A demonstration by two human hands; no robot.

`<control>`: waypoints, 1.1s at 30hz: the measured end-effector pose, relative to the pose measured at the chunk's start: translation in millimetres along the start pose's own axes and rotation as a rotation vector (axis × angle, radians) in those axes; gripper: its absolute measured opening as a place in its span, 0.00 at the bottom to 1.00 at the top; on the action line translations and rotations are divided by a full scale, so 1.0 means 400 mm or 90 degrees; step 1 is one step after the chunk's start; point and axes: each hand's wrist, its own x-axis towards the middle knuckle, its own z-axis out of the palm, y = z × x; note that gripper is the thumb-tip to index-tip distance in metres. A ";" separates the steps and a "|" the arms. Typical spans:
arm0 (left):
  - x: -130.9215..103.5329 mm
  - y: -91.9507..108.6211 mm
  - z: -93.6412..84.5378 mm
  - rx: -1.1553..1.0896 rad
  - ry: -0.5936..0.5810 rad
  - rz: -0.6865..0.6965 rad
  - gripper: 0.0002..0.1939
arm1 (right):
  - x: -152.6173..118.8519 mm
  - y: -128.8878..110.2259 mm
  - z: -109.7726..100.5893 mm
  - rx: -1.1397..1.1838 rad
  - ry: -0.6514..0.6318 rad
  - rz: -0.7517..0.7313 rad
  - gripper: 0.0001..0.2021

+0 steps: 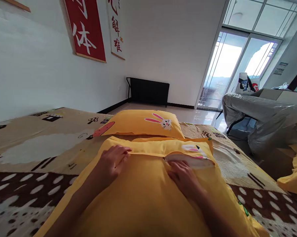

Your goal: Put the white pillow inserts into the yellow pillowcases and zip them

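A yellow pillowcase point(148, 194) lies in front of me with a pillow inside it. A zipper seam runs across its far end. On the right the seam gapes, and the white pillow point(193, 161) shows in the gap. At the left part of the seam, my left hand point(115, 161) has its fingers closed on the cloth. My right hand point(183, 174) is closed at the near edge of the gap, its fingers curled on the pillowcase fabric. Whether a zipper pull is between those fingers is hidden.
Beyond it lies another yellow pillow point(138, 121) with a rabbit print. Both rest on a patterned blanket point(52, 148). Plastic-covered furniture point(259, 108) stands at the right, with more yellow cloth point(295, 171) nearer. A black panel point(148, 91) leans by the far wall.
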 end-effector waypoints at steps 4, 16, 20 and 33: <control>0.022 0.160 0.015 0.100 -0.154 0.094 0.16 | -0.013 -0.003 0.038 -0.053 0.046 -0.054 0.10; 0.124 0.240 0.188 0.184 -0.238 0.011 0.10 | -0.032 -0.002 -0.018 -0.050 0.062 -0.067 0.14; 0.098 0.200 0.219 0.111 -0.171 0.003 0.12 | -0.035 -0.006 -0.020 -0.053 0.067 -0.071 0.09; 0.054 0.224 0.192 -0.026 0.000 0.055 0.12 | 0.011 -0.067 -0.090 0.010 0.043 0.110 0.08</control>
